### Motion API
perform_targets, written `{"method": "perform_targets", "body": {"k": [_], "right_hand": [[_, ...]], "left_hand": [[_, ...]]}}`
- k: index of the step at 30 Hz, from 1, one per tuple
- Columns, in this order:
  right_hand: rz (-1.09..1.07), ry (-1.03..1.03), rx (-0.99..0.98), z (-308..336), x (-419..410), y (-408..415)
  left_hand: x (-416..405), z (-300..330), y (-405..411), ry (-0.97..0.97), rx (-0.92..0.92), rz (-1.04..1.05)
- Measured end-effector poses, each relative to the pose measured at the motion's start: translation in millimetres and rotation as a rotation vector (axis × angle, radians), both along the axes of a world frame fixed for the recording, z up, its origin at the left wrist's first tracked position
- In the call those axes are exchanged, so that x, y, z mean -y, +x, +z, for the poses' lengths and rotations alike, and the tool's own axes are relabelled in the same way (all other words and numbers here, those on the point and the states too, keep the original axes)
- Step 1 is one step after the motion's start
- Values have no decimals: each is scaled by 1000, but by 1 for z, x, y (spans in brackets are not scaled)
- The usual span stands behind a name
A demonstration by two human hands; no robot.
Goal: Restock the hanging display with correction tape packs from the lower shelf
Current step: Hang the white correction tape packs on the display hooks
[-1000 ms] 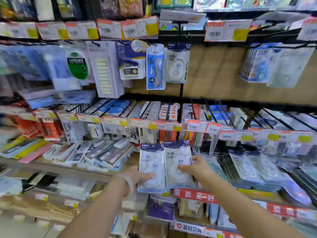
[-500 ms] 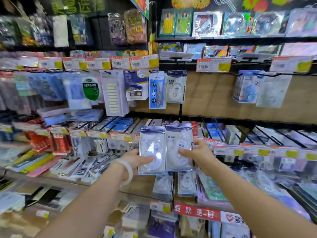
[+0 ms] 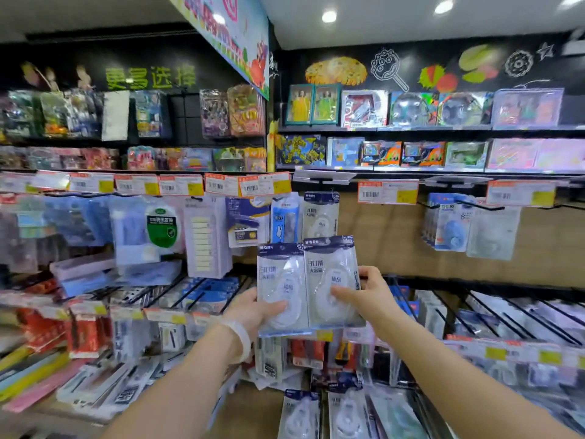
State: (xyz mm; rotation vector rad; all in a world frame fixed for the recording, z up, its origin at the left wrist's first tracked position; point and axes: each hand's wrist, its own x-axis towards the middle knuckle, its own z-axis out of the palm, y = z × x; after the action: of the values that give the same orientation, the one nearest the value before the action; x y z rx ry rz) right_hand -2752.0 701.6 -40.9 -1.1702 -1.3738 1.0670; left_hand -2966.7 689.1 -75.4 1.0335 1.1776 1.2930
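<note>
I hold two correction tape packs side by side at chest height, both clear blisters with dark blue headers. My left hand (image 3: 253,308) grips the left pack (image 3: 280,280) from its lower left. My right hand (image 3: 367,296) grips the right pack (image 3: 330,277) at its right edge, thumb on the front. Just above them one matching pack (image 3: 320,213) hangs on a hook of the upper display. More such packs (image 3: 300,413) lie on the lower shelf below my arms.
Other hanging stationery packs (image 3: 202,236) fill the hooks to the left, and blue tape packs (image 3: 449,223) hang at the right. Bare brown back panel (image 3: 380,242) shows between them. Black pegs with price tags (image 3: 493,315) jut out below. Toy boxes (image 3: 411,109) line the top shelves.
Both hands have lifted the two packs from the lower shelf up toward the hanging pack. The view has tilted upward, showing the top shelves and ceiling.
</note>
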Motion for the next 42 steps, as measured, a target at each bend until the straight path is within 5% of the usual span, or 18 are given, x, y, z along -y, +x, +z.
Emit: {"method": "perform_targets", "body": {"k": [15, 42], "right_hand": [[-33, 189, -107, 40, -58, -27], [-98, 228, 72, 30, -123, -42]], "left_hand": [[-44, 41, -19, 108, 57, 58], [-77, 31, -35, 88, 80, 26]]}}
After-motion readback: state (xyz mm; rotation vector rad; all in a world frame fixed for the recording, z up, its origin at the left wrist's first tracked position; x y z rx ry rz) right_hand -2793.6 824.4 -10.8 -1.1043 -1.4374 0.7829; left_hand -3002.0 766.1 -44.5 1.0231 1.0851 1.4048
